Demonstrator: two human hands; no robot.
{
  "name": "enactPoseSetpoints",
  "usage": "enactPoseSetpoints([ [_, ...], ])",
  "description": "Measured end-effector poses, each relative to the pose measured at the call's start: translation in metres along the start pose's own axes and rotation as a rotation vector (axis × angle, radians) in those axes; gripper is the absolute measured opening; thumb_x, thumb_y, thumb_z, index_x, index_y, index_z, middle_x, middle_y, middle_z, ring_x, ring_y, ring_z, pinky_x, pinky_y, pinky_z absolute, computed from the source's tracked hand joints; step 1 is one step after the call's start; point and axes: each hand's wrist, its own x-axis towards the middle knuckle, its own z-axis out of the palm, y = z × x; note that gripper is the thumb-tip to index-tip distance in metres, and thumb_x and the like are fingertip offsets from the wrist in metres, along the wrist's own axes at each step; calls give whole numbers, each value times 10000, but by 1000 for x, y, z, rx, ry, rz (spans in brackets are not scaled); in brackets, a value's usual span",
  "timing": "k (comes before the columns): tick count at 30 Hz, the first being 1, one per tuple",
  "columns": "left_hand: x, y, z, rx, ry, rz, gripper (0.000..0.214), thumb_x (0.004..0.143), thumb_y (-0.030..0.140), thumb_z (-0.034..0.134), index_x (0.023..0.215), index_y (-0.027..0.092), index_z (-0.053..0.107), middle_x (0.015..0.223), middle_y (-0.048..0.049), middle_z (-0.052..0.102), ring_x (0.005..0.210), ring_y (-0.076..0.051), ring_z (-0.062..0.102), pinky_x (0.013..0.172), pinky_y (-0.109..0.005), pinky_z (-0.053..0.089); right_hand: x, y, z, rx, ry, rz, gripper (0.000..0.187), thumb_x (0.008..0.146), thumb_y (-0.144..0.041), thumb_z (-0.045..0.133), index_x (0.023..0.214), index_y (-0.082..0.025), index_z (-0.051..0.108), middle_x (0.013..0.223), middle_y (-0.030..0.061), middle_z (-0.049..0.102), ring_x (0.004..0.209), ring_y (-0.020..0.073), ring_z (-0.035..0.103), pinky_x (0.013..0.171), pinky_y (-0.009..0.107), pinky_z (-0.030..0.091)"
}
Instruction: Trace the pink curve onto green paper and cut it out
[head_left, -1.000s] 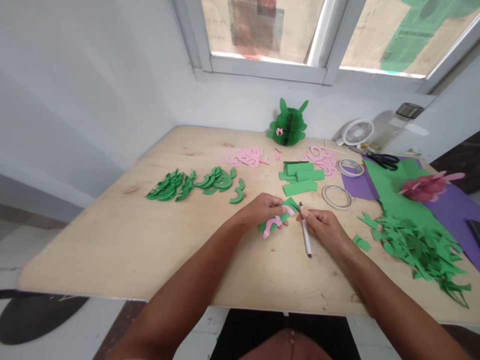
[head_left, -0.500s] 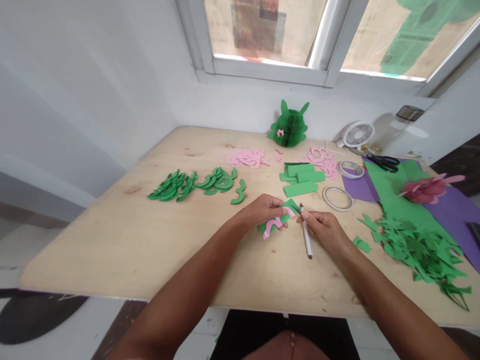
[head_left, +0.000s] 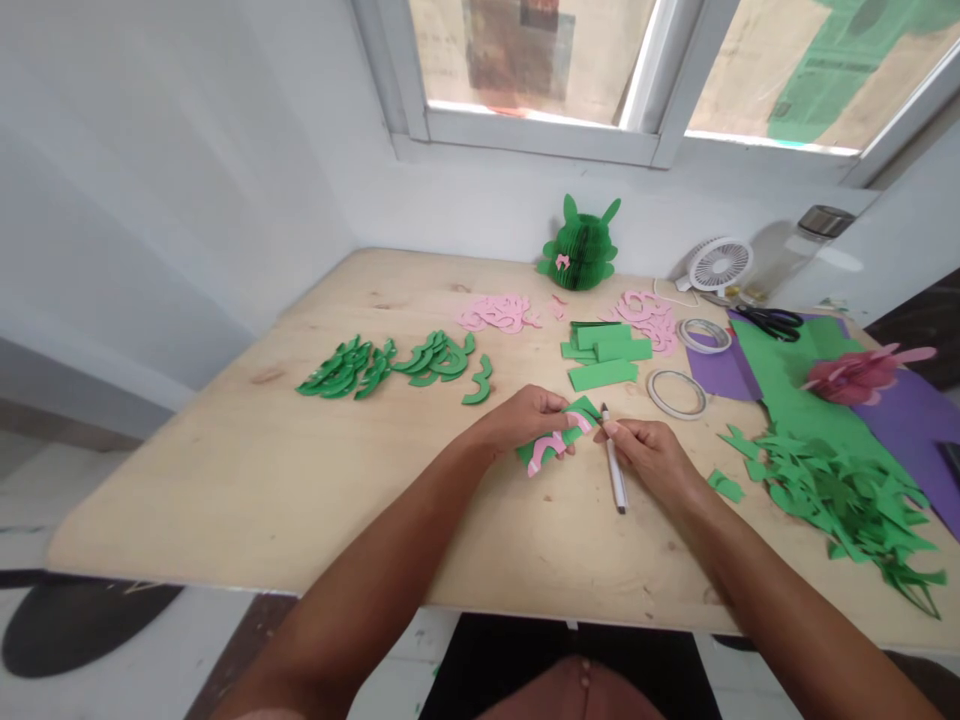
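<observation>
My left hand [head_left: 521, 418] presses a pink curved paper cutout [head_left: 549, 448] onto a folded green paper piece [head_left: 571, 425] on the wooden table [head_left: 225, 470], fingers closed over them. My right hand [head_left: 651, 455] grips a white pen [head_left: 615, 472], its tip touching the green piece's right edge. Both hands meet near the table's middle front.
Green curved cutouts [head_left: 390, 365] lie to the left, pink cutouts [head_left: 495, 313] and green strips [head_left: 604, 355] behind. Two tape rolls [head_left: 676, 392], scissors [head_left: 772, 322], a small fan [head_left: 718, 265], a green paper figure [head_left: 579, 245], purple and green sheets and green scraps [head_left: 840, 495] fill the right side.
The hands hold the same pose; only the head camera has shifted slightly.
</observation>
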Motion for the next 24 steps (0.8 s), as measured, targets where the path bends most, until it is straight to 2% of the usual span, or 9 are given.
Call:
enactPoseSetpoints([
  [15,-1,2,0,-22,-17,-40,301,755,408,693,816,114,673,661,-65,697,533,-119,625,435,-164,415,1,3,0,12,-13,-14,528,818,-587,486,769,-119,727,494,-51,301,466,92,262,448,242,185],
  [24,0,0,0,-14,-12,-21,326,731,425,700,775,103,664,630,-61,686,530,-131,625,433,-178,418,1,5,1,31,-20,-19,513,811,-584,498,750,-129,725,483,-56,288,462,93,265,454,242,188],
])
